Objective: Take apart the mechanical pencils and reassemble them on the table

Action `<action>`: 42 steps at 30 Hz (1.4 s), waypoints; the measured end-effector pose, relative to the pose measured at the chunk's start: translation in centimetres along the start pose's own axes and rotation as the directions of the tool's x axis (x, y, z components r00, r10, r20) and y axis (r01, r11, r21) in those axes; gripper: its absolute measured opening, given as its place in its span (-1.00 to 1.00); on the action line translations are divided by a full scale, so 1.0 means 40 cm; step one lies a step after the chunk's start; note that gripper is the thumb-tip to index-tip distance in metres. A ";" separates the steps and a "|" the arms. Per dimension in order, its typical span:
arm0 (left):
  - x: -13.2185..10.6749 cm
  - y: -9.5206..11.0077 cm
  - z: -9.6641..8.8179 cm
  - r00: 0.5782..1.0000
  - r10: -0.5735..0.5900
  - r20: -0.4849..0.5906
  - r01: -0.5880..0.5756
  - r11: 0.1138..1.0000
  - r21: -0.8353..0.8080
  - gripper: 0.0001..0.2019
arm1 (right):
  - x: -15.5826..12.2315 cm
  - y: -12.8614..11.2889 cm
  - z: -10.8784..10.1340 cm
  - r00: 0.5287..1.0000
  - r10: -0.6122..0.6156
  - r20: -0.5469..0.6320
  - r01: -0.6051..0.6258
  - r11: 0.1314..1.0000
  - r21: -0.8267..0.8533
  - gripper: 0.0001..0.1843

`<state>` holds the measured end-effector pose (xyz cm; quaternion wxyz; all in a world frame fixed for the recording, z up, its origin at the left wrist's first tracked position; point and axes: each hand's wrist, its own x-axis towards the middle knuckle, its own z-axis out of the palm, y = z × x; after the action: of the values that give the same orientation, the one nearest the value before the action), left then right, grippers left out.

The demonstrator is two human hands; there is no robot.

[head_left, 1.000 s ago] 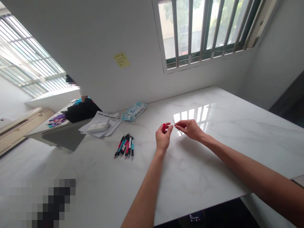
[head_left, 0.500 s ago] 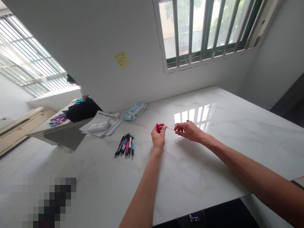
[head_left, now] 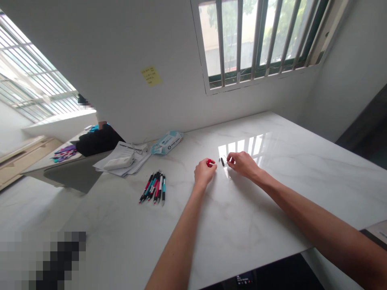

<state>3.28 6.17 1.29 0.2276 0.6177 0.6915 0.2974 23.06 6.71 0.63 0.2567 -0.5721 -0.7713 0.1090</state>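
My left hand [head_left: 205, 171] is closed around a red pen barrel [head_left: 209, 162], most of which the fingers hide. Just to its right, my right hand [head_left: 240, 162] pinches a thin pen refill [head_left: 225, 158], seen only as a fine line by the fingertips. Between the two hands a short black pen grip [head_left: 223, 162] lies on the white table, with a tiny metal-looking pen part [head_left: 219, 160] beside it.
A bunch of red, teal, white and black pens [head_left: 153, 187] lies left of my hands. Behind are a wet-wipes pack [head_left: 167, 142] and papers [head_left: 111, 161] with a white device on top. A dark device [head_left: 256, 278] sits at the table's front edge.
My hands have moved apart, and the thin refill no longer spans between them. My left hand has turned over the red barrel. The black grip and tiny part now show on the table.
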 end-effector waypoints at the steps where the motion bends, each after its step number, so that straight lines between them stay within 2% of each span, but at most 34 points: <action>1: 0.011 0.013 0.008 1.000 0.006 0.010 -0.006 1.000 0.026 -0.92 | 0.000 0.000 0.002 1.000 -0.005 0.008 0.005 1.000 -0.004 -0.89; 5: 0.036 0.040 0.032 1.000 0.006 -0.028 -0.004 0.998 0.065 -0.87 | 0.004 0.009 0.000 0.999 -0.052 -0.015 0.051 0.998 -0.043 -0.82; 10: 0.017 0.024 0.042 0.993 0.041 -0.108 -0.025 0.988 0.152 -0.81 | 0.010 0.023 -0.004 0.993 -0.104 -0.047 0.098 0.988 -0.115 -0.73; 16: 0.002 0.016 0.050 0.994 0.109 -0.021 -0.097 0.942 0.321 -0.75 | 0.009 0.018 0.011 0.994 -0.096 0.045 0.101 0.985 -0.139 -0.74; 22: 0.004 0.022 0.055 0.983 0.179 0.026 -0.177 0.922 0.343 -0.72 | 0.007 0.007 0.019 0.994 -0.073 0.087 0.085 0.986 -0.140 -0.70; 29: 0.005 0.024 0.048 0.983 0.184 0.001 -0.181 0.966 0.187 -0.77 | 0.005 0.014 0.020 0.994 -0.065 0.091 0.077 0.987 -0.139 -0.72; 33: -0.011 0.046 0.018 0.971 0.224 -0.082 -0.229 0.972 -0.058 -0.69 | 0.005 0.017 0.008 0.993 -0.108 0.037 0.111 0.988 -0.103 -0.75; 35: -0.026 0.054 0.004 0.959 0.267 -0.100 -0.281 0.941 -0.187 -0.64 | 0.003 0.013 0.005 0.988 -0.156 -0.018 0.155 0.987 -0.038 -0.76; 38: -0.050 0.049 -0.009 0.920 0.351 -0.176 -0.387 0.886 -0.255 -0.65 | -0.004 -0.004 0.007 0.964 -0.239 -0.119 0.252 0.962 0.107 -0.79; 40: -0.059 0.036 -0.010 0.906 0.347 -0.243 -0.408 0.869 -0.280 -0.71 | -0.011 -0.020 0.011 0.946 -0.281 -0.163 0.310 0.931 0.192 -0.83; 42: -0.061 0.022 -0.010 0.914 0.304 -0.268 -0.386 0.855 -0.346 -0.76 | -0.018 -0.036 0.013 0.934 -0.311 -0.173 0.347 0.904 0.249 -0.87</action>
<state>3.98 3.78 2.05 0.2174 0.6402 0.5147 0.5272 21.75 5.63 0.68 0.3978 -0.3978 -0.8160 0.1329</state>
